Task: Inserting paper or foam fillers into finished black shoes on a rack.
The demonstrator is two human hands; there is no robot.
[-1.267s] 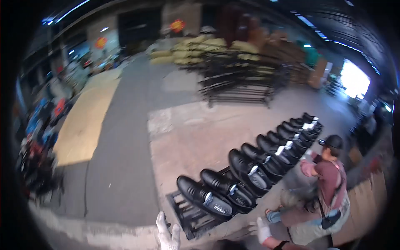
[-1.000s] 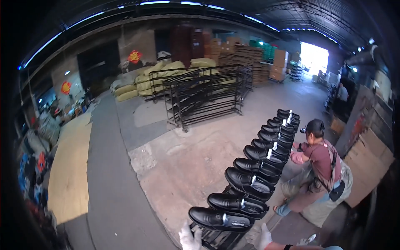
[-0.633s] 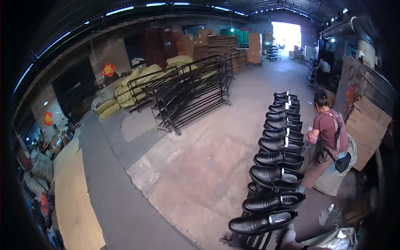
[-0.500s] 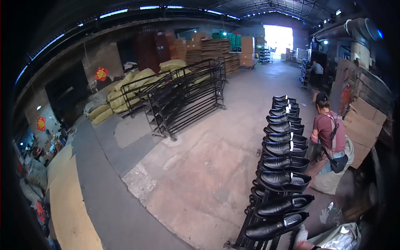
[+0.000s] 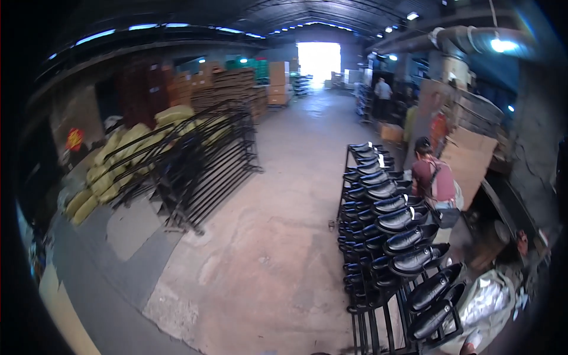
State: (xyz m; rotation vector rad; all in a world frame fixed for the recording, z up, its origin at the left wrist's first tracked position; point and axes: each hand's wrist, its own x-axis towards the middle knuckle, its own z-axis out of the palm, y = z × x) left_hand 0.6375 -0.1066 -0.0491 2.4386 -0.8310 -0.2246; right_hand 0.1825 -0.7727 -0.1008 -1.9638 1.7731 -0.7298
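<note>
At the lower right edge a small part of my right hand (image 5: pixel 473 340) shows, in a whitish glove. It is beside the near end of a black metal shoe rack (image 5: pixel 371 325), and its fingers are too cut off to read. The nearest black leather shoe (image 5: pixel 431 319) lies on the rack's top tier just above and left of the hand. Another black shoe (image 5: pixel 435 287) sits behind it, and several more line the tiers toward the far end. A pale sack with shiny silvery contents (image 5: pixel 488 299) stands right of the rack. My left hand is out of view.
A person in a maroon top (image 5: pixel 435 177) is beyond the rack, beside leaning cardboard (image 5: pixel 470 157). Bare black racks (image 5: pixel 201 171) stand at left, before yellowish sacks (image 5: pixel 133 139). Stacked cartons (image 5: pixel 278 77) are farther back; concrete floor (image 5: pixel 266 254) runs between the racks.
My view has turned right and tipped up, so the racks appear farther left. My right hand sits lower and farther right in the picture, away from the nearest shoe.
</note>
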